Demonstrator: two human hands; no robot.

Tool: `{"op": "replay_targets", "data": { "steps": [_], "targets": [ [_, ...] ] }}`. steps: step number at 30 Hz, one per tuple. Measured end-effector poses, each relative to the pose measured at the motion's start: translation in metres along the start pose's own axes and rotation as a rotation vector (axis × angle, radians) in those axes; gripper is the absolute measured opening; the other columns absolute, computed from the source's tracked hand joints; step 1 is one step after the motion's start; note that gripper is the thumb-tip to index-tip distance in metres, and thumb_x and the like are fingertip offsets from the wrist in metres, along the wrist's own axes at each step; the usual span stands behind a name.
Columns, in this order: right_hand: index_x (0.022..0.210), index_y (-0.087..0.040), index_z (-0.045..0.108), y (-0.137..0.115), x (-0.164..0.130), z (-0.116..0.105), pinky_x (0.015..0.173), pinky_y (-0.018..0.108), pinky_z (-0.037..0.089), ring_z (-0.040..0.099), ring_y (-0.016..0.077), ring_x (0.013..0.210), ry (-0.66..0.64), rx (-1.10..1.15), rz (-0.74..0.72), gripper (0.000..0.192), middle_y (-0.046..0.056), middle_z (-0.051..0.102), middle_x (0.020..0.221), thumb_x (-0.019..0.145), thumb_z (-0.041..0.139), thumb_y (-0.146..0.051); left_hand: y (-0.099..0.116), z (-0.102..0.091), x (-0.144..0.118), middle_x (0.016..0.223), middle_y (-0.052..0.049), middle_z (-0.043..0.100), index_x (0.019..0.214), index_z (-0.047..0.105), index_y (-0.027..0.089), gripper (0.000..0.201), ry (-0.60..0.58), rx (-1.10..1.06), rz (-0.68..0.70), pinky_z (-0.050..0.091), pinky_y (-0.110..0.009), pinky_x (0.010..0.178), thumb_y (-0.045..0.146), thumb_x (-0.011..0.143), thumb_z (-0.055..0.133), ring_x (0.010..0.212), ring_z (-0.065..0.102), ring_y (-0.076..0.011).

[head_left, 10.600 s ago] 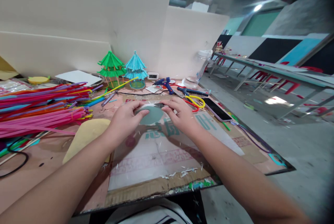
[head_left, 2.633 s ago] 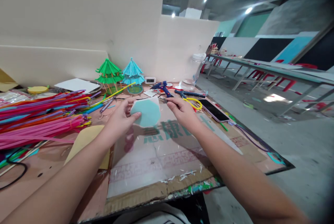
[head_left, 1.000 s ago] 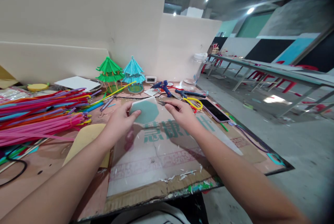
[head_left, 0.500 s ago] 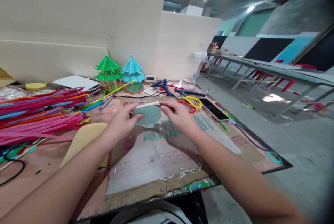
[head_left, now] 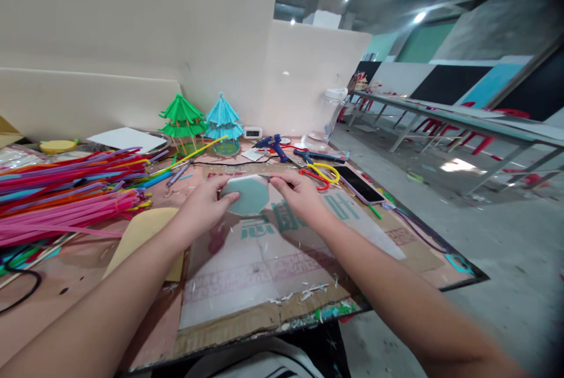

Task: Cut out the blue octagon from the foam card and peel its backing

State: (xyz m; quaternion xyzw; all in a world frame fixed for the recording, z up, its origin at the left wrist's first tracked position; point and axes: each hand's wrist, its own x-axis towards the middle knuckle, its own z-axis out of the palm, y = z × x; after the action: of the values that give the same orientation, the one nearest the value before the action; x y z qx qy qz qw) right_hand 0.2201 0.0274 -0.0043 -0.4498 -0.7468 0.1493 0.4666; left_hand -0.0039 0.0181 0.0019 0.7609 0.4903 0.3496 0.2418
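My left hand [head_left: 210, 204] grips an octagonal piece of pale green board [head_left: 249, 196] by its left side, thumb on the face. White shows along the board's upper edge. My right hand [head_left: 299, 193] is closed in a pinch at the upper right of the board. A thin dark sliver, blade-like, pokes out of its fingertips [head_left: 264, 176] against that edge; the rest of it is hidden in the fingers. Both hands are above a translucent sheet with green print [head_left: 264, 260] that lies on cardboard.
Bundled pipe cleaners [head_left: 66, 190] lie left, near a yellow sheet [head_left: 145, 237]. Behind stand green [head_left: 181, 116] and blue [head_left: 222, 116] tiered paper-like models. A glue gun [head_left: 275, 146], scissors [head_left: 328, 172], a phone [head_left: 359, 184] and a clear jar [head_left: 328, 113] sit at the back right.
The board has tilted so that more of its green face shows, and its white edge looks thinner. Both hands stay at nearly the same spot.
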Motion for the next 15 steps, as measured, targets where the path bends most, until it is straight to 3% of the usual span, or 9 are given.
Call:
{"op": "replay_targets", "data": {
  "steps": [8,15],
  "targets": [
    [0.104,-0.017,0.073,0.0032,0.0026,-0.0003,0.086,0.039,0.052,0.068,0.0246,0.099,-0.039,-0.048,0.116,0.026,0.010,0.074,0.106,0.090,0.056,-0.031,-0.0001,-0.0042,-0.0012,0.080,-0.004,0.069,0.088,0.066,0.017,0.026,0.084,0.113,-0.038,0.044,-0.029,0.062,0.038,0.081,0.053,0.072,0.061,-0.0221],
    [0.105,-0.016,0.071,-0.0026,0.0013,-0.0037,0.081,0.036,0.052,0.068,0.0228,0.092,-0.048,-0.051,0.089,0.029,0.010,0.074,0.101,0.091,0.052,-0.033,-0.0038,-0.0017,-0.0013,0.094,-0.005,0.070,0.106,0.061,0.018,0.033,0.070,-0.044,-0.056,0.048,-0.031,0.071,0.039,0.081,0.058,0.082,0.065,-0.0223]
  ]
}}
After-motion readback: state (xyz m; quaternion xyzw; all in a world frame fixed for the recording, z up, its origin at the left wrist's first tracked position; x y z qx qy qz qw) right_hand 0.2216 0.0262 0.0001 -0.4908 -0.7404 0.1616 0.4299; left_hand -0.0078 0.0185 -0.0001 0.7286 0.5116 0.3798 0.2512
